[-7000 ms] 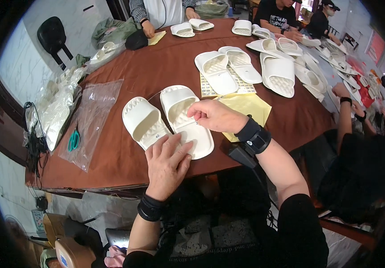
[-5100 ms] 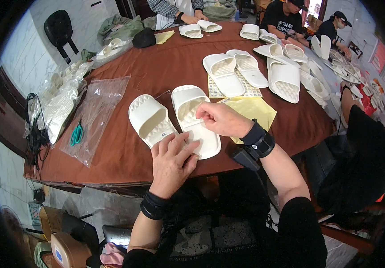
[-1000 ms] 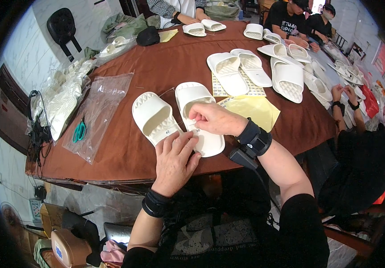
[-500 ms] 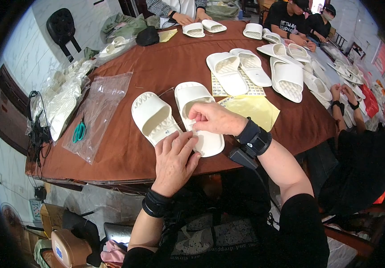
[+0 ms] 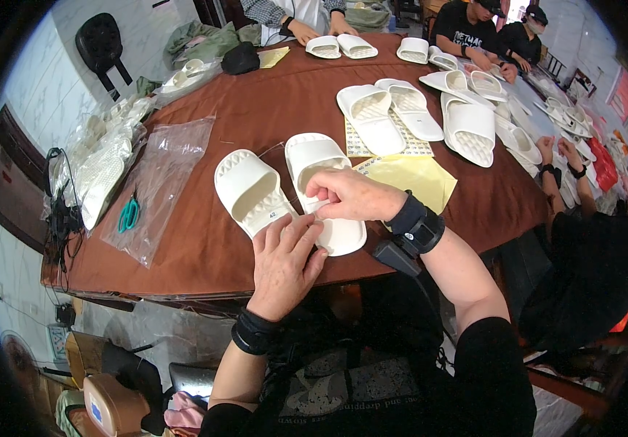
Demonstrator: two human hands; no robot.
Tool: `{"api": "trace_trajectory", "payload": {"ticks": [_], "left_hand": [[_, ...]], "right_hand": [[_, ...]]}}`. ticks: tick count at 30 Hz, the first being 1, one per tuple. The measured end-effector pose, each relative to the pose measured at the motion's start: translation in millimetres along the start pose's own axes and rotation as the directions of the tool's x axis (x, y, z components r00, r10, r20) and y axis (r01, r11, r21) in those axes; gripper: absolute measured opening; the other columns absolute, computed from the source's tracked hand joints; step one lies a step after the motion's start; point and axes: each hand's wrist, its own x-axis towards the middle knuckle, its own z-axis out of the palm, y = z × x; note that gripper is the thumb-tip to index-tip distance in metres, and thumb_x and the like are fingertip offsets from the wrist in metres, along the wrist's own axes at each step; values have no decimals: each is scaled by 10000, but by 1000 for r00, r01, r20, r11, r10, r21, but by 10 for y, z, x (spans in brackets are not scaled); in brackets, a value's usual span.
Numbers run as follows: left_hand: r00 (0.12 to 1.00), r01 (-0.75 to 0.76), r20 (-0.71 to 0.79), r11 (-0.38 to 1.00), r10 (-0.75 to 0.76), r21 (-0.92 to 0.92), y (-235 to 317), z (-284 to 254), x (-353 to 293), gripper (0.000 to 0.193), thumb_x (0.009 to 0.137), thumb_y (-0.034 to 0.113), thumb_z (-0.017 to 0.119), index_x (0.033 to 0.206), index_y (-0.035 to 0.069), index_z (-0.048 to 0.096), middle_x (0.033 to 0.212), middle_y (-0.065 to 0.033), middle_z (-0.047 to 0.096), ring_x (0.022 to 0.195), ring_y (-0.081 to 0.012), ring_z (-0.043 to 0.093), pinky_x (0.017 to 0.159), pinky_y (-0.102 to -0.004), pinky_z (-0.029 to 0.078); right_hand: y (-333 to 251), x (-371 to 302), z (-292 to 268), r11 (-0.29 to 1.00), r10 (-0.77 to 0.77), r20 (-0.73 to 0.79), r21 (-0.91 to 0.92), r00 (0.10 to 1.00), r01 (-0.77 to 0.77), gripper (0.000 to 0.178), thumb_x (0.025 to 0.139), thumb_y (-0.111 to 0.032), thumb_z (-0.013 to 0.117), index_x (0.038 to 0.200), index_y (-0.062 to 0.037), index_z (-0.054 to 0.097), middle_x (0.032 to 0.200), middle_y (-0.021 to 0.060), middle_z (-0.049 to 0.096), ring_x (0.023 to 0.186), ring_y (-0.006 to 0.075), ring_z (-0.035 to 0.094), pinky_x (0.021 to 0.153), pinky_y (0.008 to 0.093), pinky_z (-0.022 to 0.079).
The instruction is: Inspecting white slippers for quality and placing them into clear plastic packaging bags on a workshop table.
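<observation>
Pinching at the heel end of a white slide sandal (image 5: 325, 182), the right hand (image 5: 354, 195) curls over it near the brown table (image 5: 204, 240)'s near edge — the left hand (image 5: 282, 264) lies flat, fingers spread, beside its mate (image 5: 250, 191). Both hands unchanged from half a second ago.

Clear plastic bag (image 5: 159, 182) left; yellow label sheet (image 5: 412, 178) right.
</observation>
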Motion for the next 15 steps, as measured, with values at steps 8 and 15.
{"api": "trace_trajectory", "payload": {"ticks": [8,15], "left_hand": [[1000,1,-1,1000,-1,6,3,-2,-1,395,842,235,674,1208,100,611,1270,-50,574,1192,-291,497,995,-437,359],[1000,2,-9,1000,-2,7,2,3,-4,388,843,234,674,1205,108,615,1264,-42,580,1190,-291,498,994,-436,360]], "right_hand": [[16,0,-5,997,54,44,48,998,-57,299,820,-99,664,1090,1,585,880,98,607,784,185,596,705,320,495],[91,4,37,991,90,-11,105,996,-88,232,846,-3,610,1077,10,593,899,78,636,836,160,605,761,298,510]]}}
